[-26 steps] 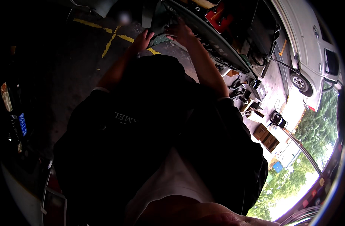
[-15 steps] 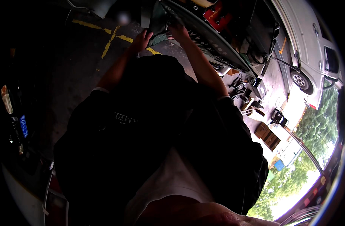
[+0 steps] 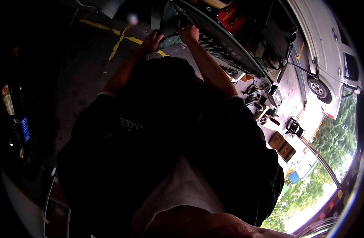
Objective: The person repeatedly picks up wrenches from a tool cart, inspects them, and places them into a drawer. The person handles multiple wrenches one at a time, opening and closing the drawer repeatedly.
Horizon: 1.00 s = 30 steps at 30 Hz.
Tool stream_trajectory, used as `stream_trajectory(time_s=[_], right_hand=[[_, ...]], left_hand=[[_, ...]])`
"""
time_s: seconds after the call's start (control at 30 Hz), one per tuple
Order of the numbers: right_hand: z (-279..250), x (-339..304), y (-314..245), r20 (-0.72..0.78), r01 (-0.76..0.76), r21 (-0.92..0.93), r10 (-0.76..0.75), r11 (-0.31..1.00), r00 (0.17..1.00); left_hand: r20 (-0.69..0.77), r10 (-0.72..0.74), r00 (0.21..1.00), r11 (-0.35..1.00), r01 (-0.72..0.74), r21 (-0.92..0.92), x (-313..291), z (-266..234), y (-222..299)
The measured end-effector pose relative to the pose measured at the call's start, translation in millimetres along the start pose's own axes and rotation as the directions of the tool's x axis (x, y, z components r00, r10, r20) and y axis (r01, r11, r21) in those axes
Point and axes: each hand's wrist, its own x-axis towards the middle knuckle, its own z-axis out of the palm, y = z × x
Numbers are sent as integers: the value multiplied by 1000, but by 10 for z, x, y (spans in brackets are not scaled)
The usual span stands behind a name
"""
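Green strip (image 3: pixel 172 41), judged light and pliable, warrants holding by its end edges; left hand (image 3: pixel 151 42) and right hand (image 3: pixel 188 34): grip indeterminable.

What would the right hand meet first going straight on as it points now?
Likely the dark green panel beyond and slightly left of the right hand; dim light leaves depth unclear, so the gap can't be judged.

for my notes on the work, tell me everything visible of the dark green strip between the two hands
The dark green strip shows a faint mottled pattern; in this dim light its material cannot be told. It slants slightly, its right end higher in the picture, with its left end at the left hand. Whether the right hand touches it is unclear.
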Motion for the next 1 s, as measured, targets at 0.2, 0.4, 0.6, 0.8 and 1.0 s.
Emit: stream_trajectory(time_s=[0.2, 0.4, 0.6, 0.8, 1.0], right_hand=[[-19, -66, -186, -7, -42, -48, 42, 998, 999], [-139, -68, -157, -55, 190, 142, -184, 972, 981], [-249, -117, -172, -86, 270, 232, -257, 934, 963], [-102, -107, 31, 69, 199, 404, -247, 893, 967], [-86, -95, 29, 174, 154, 330, -220, 931, 960]], left_hand=[[26, -4, 1000, 1000, 4, 6, -20, -42, 14], [19, -7, 1000, 1000, 7, 6, -43, -49, 43], [50, -58, 997, 998, 59, -21, -18, -45, 30], [50, -36, 998, 999, 36, 13, -12, -33, 8], [44, -33, 998, 999, 34, -14, -4, -14, -111]])
